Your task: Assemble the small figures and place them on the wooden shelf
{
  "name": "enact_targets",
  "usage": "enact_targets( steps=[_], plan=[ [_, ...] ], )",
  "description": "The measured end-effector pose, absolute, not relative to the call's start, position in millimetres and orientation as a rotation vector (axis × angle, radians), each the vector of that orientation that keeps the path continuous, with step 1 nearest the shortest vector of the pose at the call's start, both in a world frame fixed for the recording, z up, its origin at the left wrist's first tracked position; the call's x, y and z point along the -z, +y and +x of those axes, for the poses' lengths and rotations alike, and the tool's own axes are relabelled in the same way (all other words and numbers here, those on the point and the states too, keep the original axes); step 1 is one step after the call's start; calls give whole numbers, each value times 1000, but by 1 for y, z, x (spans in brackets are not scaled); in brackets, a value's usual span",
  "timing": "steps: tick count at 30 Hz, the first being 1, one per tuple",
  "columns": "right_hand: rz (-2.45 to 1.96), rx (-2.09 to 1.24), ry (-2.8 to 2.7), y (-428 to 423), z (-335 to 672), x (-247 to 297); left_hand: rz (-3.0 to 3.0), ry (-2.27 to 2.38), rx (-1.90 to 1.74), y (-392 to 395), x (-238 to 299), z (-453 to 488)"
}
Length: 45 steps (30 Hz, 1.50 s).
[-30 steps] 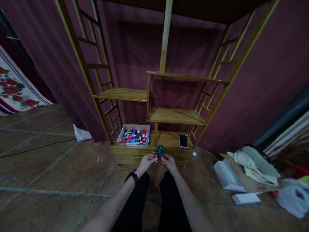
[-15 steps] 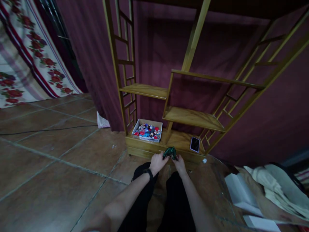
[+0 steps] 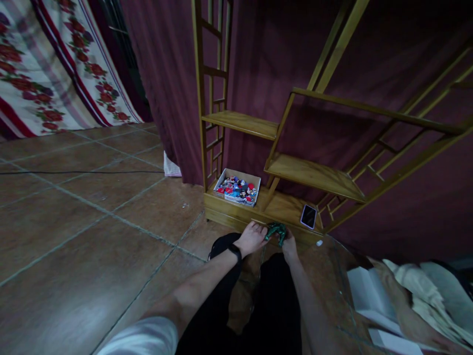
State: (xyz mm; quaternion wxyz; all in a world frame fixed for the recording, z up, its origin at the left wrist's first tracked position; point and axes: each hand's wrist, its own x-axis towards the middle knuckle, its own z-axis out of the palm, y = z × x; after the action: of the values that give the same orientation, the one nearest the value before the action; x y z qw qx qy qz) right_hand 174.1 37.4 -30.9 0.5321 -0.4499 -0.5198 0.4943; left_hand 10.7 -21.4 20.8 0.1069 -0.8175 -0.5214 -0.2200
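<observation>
Fingers [image 3: 260, 232] of left hand [image 3: 252, 238] and right hand [image 3: 289, 246] grasp green toy [image 3: 276, 230] from both sides, likely to steady it; box [image 3: 238, 186] at 11 o'clock.

Both arms stretch forward and down, with the forearms bare. The left hand [image 3: 252, 238] and the right hand [image 3: 289, 247] are close together, their fingers curled inward toward each other.

Head-worn view, down and forward
</observation>
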Motion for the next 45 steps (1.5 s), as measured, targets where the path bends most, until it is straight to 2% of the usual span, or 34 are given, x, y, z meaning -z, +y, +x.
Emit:
enact_targets(
  steps=[13,18,21,26,30,38,45],
  plan=[
    [-1104,-1132,-1250,43,176,34,-2544,-1541,605,-20,-29,5],
    [-1146,-1118,-1255,45,172,35,-2553,-2027,868,-4,-17,2],
    [-1192,-1161,-1236,47,168,37,-2644,-2330,1171,10,-8,-1],
    [-1176,-1294,-1087,47,166,34,-2758,-2422,1892,21,-1,1],
    [-1115,-1362,-1007,44,167,28,-2637,-2533,2196,23,-1,2],
    [-1077,-1323,-1087,38,167,21,-2657,-2494,2232,25,1,4],
    [-1161,-958,-1433,32,161,8,-2590,-2484,2361,33,17,7]
  ],
)
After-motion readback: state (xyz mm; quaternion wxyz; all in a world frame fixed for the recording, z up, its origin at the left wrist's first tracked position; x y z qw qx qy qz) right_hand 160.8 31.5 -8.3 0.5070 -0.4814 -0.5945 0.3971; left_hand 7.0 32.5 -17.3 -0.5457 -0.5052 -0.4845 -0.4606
